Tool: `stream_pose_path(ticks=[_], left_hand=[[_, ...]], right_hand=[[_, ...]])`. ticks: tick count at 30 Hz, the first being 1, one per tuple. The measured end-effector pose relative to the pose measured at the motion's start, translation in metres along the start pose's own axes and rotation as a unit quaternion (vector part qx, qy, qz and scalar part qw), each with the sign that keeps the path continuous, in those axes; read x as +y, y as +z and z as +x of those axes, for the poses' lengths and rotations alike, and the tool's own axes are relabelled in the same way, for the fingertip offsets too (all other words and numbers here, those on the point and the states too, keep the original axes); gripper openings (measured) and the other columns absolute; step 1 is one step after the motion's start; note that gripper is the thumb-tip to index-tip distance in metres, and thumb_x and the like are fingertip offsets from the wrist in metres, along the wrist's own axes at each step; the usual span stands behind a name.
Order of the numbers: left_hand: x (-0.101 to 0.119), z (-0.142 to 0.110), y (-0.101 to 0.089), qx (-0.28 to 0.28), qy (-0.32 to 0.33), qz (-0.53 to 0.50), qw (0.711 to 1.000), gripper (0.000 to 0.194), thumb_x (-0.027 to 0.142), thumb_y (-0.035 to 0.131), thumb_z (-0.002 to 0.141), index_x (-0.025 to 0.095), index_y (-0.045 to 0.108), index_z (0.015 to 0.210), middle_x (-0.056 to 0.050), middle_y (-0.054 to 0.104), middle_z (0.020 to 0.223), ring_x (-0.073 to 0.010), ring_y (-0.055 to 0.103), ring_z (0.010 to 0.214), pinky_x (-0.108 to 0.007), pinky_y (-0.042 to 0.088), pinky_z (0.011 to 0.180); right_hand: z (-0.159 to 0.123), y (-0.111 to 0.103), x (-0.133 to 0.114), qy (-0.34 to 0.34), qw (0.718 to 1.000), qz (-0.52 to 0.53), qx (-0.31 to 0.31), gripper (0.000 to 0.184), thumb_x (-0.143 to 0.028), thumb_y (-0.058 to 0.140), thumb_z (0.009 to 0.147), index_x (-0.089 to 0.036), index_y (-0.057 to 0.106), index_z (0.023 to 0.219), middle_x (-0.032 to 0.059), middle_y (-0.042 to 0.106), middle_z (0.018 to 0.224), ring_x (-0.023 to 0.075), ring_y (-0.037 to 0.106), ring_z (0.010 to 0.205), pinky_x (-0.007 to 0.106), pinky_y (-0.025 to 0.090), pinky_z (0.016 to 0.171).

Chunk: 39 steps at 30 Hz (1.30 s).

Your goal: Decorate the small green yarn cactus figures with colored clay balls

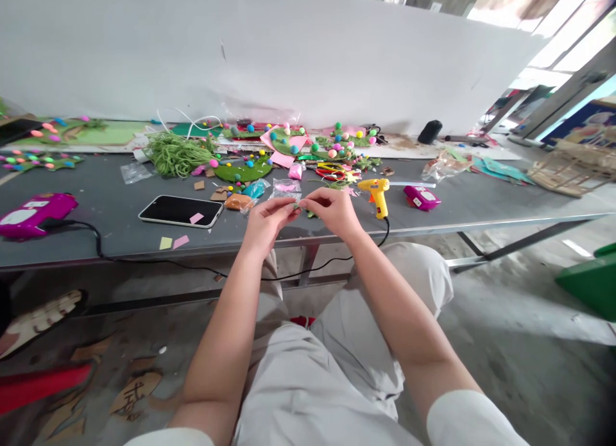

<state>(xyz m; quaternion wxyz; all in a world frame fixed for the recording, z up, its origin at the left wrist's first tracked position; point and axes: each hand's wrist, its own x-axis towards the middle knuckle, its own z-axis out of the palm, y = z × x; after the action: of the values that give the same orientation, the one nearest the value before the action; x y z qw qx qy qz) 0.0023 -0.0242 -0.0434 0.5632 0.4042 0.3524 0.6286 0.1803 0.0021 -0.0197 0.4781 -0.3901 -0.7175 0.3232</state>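
Note:
My left hand (269, 220) and my right hand (332, 210) meet at the table's front edge, fingertips pinched close together. Between them shows a small green piece (296, 206), too small to name and mostly covered by the fingers. To the right of my right hand lies a yellow glue gun (378, 192) with a clear glue stick (411, 185) sticking out of its back. Just beyond my hands are small plastic bags (286, 188) and an orange packet (239, 203). Behind them sits a green felt piece (244, 170) dotted with coloured pom-poms.
A phone (180, 211) lies left of my hands, paper scraps (180, 242) near it. A black cord (168, 264) droops along the front edge. Green yarn (178, 154), scissors (332, 172) and purple devices (38, 215) are on the table (481, 205). A white board (240, 54) rises behind.

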Motion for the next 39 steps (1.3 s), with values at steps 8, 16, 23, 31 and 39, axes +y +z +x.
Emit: stream_pose_path(ticks=[8, 16, 23, 31, 39], left_hand=[[-0.004, -0.001, -0.003, 0.002, 0.007, -0.001, 1.0, 0.037, 0.034, 0.097, 0.063, 0.018, 0.083, 0.092, -0.007, 0.08, 0.088, -0.0224, 0.078, 0.086, -0.039, 0.062, 0.093], [-0.01, 0.001, 0.0, 0.011, -0.007, 0.03, 0.999, 0.036, 0.038, 0.096, 0.066, 0.018, 0.084, 0.093, -0.006, 0.08, 0.084, -0.016, 0.075, 0.074, -0.03, 0.064, 0.079], [-0.017, 0.001, 0.002, 0.01, -0.006, 0.036, 0.999, 0.038, 0.04, 0.095, 0.066, 0.018, 0.084, 0.094, -0.007, 0.081, 0.086, -0.0193, 0.076, 0.078, -0.036, 0.064, 0.085], [-0.017, 0.0, 0.005, 0.01, -0.002, 0.041, 0.999, 0.036, 0.039, 0.095, 0.066, 0.019, 0.084, 0.093, -0.007, 0.08, 0.088, -0.0192, 0.075, 0.078, -0.038, 0.062, 0.088], [-0.018, -0.001, 0.002, 0.01, -0.005, 0.053, 0.999, 0.038, 0.039, 0.095, 0.066, 0.018, 0.084, 0.095, -0.008, 0.08, 0.087, -0.0199, 0.075, 0.078, -0.039, 0.062, 0.088]], right_hand=[[-0.004, 0.0, 0.003, 0.018, 0.998, 0.052, -0.025, 0.028, -0.043, 0.062, 0.096, -0.019, 0.075, 0.104, 0.0032, 0.075, 0.084, 0.0162, 0.068, 0.072, 0.031, 0.057, 0.072], [-0.014, -0.004, 0.012, 0.011, 0.996, 0.088, -0.023, 0.02, -0.035, 0.081, 0.082, -0.018, 0.074, 0.091, 0.0033, 0.076, 0.088, 0.0165, 0.07, 0.08, 0.029, 0.057, 0.077], [-0.018, -0.009, 0.014, 0.042, 0.997, 0.029, -0.05, 0.032, -0.046, 0.061, 0.097, -0.018, 0.075, 0.101, 0.0023, 0.072, 0.077, 0.0146, 0.065, 0.067, 0.029, 0.054, 0.066], [-0.015, -0.003, 0.017, 0.024, 0.995, 0.1, -0.008, 0.029, -0.044, 0.078, 0.083, -0.02, 0.069, 0.097, 0.0018, 0.073, 0.086, 0.0148, 0.066, 0.074, 0.029, 0.056, 0.073], [-0.015, -0.002, 0.014, 0.033, 0.998, 0.046, -0.042, 0.028, -0.046, 0.071, 0.09, -0.018, 0.076, 0.089, 0.0016, 0.072, 0.076, 0.0146, 0.064, 0.071, 0.028, 0.053, 0.069]])
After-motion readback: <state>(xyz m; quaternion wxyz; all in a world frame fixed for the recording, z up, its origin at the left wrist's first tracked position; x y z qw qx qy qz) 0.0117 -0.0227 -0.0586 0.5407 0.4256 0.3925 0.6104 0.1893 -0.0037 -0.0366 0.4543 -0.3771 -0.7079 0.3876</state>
